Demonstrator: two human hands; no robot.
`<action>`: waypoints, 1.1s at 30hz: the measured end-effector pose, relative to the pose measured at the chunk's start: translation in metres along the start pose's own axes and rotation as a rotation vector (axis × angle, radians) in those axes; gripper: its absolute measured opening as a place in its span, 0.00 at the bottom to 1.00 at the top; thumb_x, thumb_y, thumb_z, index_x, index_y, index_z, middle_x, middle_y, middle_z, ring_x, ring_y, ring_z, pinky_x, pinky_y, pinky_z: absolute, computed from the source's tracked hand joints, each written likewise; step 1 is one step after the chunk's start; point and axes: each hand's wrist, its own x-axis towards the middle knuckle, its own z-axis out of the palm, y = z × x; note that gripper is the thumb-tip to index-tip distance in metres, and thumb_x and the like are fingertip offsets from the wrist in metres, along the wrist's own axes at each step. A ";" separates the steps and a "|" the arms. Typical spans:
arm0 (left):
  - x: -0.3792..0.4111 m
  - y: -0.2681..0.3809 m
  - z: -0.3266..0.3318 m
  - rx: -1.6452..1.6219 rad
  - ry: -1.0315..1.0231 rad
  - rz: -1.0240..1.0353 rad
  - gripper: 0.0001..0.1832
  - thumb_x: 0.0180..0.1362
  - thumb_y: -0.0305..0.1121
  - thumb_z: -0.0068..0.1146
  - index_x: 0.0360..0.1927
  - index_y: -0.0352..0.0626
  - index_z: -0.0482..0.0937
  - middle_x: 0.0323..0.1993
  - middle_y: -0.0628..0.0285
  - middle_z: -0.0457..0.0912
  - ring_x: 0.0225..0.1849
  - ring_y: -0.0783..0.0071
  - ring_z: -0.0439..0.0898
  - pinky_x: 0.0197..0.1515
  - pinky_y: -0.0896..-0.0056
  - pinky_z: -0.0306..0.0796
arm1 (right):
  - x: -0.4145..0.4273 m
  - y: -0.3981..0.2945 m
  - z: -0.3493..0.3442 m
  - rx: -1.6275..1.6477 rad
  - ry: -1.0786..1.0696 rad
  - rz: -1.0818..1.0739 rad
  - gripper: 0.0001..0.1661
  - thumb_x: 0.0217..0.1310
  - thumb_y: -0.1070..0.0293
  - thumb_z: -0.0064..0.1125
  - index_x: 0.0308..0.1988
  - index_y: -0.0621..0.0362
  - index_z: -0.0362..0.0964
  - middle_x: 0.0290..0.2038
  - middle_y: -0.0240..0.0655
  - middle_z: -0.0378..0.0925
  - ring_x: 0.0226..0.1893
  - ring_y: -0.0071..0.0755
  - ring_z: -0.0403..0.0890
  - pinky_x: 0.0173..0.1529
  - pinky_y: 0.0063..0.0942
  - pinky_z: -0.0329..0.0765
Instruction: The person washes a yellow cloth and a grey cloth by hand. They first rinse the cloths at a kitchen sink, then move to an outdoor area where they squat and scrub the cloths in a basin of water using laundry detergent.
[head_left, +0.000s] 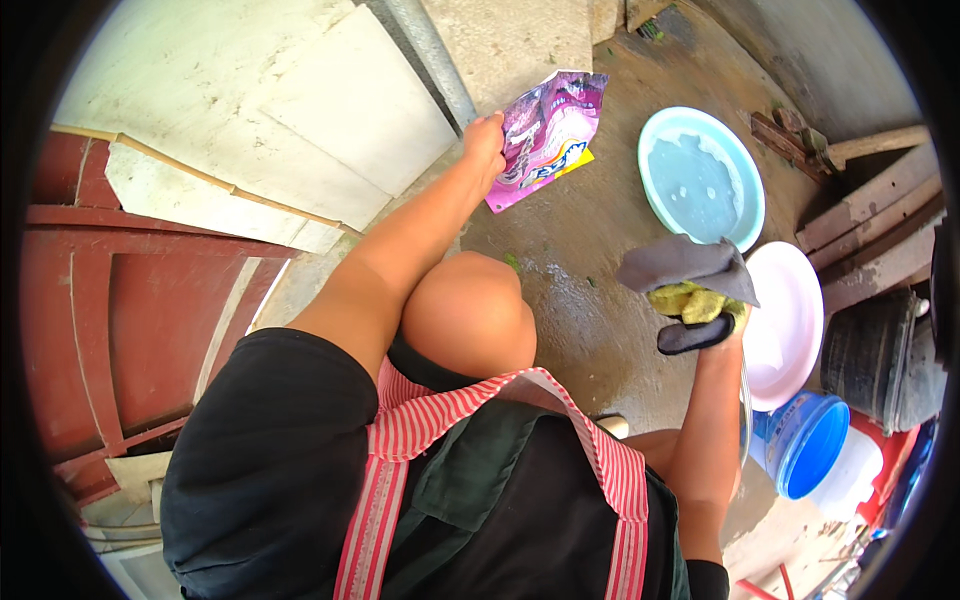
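Observation:
My left hand grips the edge of a purple and pink plastic pouch, held out over the wet ground. On the other side, my right hand holds a bundle of a grey cloth, a yellow-green cloth and a dark strip that looks like fabric; its fingers are mostly hidden behind the bundle. Beyond the bundle stands a light-blue basin with cloudy water in it. A pale pink basin lies just right of my right hand.
A blue plastic bucket stands at the lower right, near a black container. Wooden boards lie along the right wall. White panels and a red wooden door or panel are at the left, with a metal pole at the top.

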 end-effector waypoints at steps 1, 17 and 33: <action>0.001 -0.004 0.002 -0.047 -0.030 -0.040 0.09 0.59 0.31 0.46 0.35 0.32 0.71 0.31 0.52 0.78 0.32 0.60 0.79 0.37 0.54 0.74 | 0.003 0.000 0.003 -0.115 0.025 0.007 0.17 0.62 0.66 0.44 0.46 0.65 0.65 0.37 0.35 0.73 0.39 0.33 0.75 0.47 0.28 0.72; -0.190 0.117 0.176 -0.189 -0.995 -0.546 0.16 0.59 0.24 0.35 0.43 0.22 0.70 0.44 0.41 0.75 0.47 0.52 0.75 0.55 0.54 0.68 | 0.016 0.045 0.006 -0.011 -0.212 0.029 0.16 0.55 0.74 0.52 0.44 0.58 0.58 0.37 0.33 0.68 0.37 0.24 0.71 0.44 0.22 0.72; -0.192 0.129 0.175 -0.059 -1.231 -0.602 0.18 0.64 0.30 0.34 0.51 0.27 0.66 0.51 0.43 0.71 0.51 0.56 0.73 0.58 0.54 0.65 | 0.044 -0.004 -0.030 -0.066 -0.195 -0.075 0.22 0.65 0.59 0.36 0.53 0.60 0.62 0.49 0.39 0.72 0.47 0.32 0.75 0.52 0.31 0.73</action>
